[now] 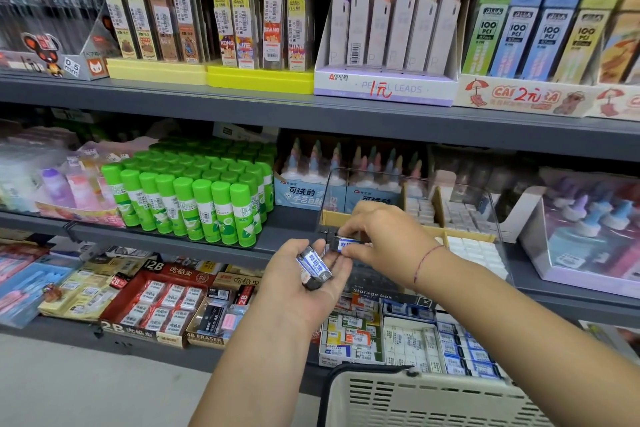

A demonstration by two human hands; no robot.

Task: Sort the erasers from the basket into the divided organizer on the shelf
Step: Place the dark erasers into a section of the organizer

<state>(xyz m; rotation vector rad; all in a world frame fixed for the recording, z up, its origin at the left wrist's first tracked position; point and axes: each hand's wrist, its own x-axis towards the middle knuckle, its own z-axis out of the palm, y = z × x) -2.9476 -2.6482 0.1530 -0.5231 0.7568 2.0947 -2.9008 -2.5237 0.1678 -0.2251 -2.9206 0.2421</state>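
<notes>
At the front edge of the middle shelf, your right hand pinched one blue-sleeved eraser just before the clear divided organizer. Your left hand, close beside it, cupped the spare erasers. The step likely wanted a lift over the front wall, then the eraser laid flat among matching ones; the basket sat below, its contents hidden.

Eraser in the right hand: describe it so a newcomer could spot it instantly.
On the middle shelf, right of the green glue sticks, sits a clear divided organizer. At its front-left corner the right hand pinches one eraser, black with a blue-and-white sleeve. Its lookalikes lie in the left hand; this one is held alone.
</notes>
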